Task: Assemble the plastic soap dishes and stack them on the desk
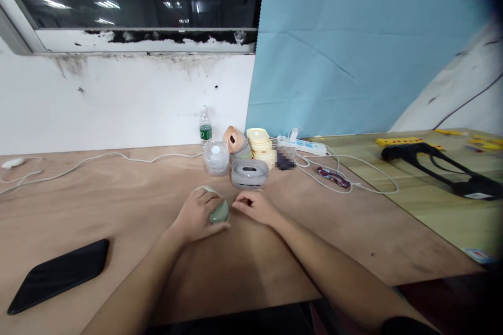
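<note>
My left hand (198, 214) is wrapped over a pale green rounded plastic piece (220, 212) on the table, its thumb stretched along the near side. Much of that piece is hidden under the fingers. Just to its right, my right hand (255, 207) rests with the fingers curled and the thumb and fingertips together; whether something small is pinched there is hidden. Beyond the hands stands a translucent grey oval container (250, 174) with a dark slot. Left of it are stacked clear round covers (216, 157).
Behind stand cream-yellow stacked trays (259, 146), a peach slotted piece (233, 140) and a bottle (205, 125) with a green label. A white power strip (306, 146) and cables lie right. A black phone (58, 275) lies front left, a black frame (444, 170) far right.
</note>
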Available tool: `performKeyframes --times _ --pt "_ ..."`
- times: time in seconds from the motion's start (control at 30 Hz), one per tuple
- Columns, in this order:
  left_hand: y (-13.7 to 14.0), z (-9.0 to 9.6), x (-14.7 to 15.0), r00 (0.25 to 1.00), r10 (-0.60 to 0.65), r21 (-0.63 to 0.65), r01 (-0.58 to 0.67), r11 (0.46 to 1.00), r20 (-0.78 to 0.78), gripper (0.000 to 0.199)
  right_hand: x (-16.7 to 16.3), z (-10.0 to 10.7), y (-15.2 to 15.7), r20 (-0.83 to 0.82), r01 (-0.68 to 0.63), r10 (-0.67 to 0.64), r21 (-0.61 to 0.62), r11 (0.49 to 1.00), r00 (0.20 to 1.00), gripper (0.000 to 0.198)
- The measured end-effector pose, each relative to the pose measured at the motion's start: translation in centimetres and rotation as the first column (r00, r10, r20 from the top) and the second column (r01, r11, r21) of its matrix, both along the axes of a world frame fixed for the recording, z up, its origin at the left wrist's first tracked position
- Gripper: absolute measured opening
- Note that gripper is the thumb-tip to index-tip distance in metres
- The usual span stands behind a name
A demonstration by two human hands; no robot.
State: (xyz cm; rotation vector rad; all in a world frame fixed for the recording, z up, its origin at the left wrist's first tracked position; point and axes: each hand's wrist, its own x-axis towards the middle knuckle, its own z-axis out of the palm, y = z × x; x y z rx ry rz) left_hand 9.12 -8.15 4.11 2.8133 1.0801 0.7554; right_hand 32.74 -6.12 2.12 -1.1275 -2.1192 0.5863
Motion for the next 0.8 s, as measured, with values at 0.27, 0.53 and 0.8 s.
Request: performKeyframes --times 0.27,0.53,0.8 --pt "1.5 -1.3 -1.3 0.986 0.148 0.057 -0.144 0.988 -0.073 0.039 3.3 0.4 1.7 -0.273 0.459 -0.397 0.226 0.859 0.876 0.030" --pt "4.3 -2.8 -4.9 0.758 0.645 0.140 -0.631 0.763 -0.096 0.040 7.9 -0.5 4.9 -0.427 0.691 -0.580 0.169 0.702 0.694 0.034" --pt "5.6 -3.8 -5.6 0.617 0.775 0.037 -0.779 0.626 -0.135 0.067 10.4 3.1 10.6 -0.084 0.536 -0.558 0.428 0.727 0.825 0.032"
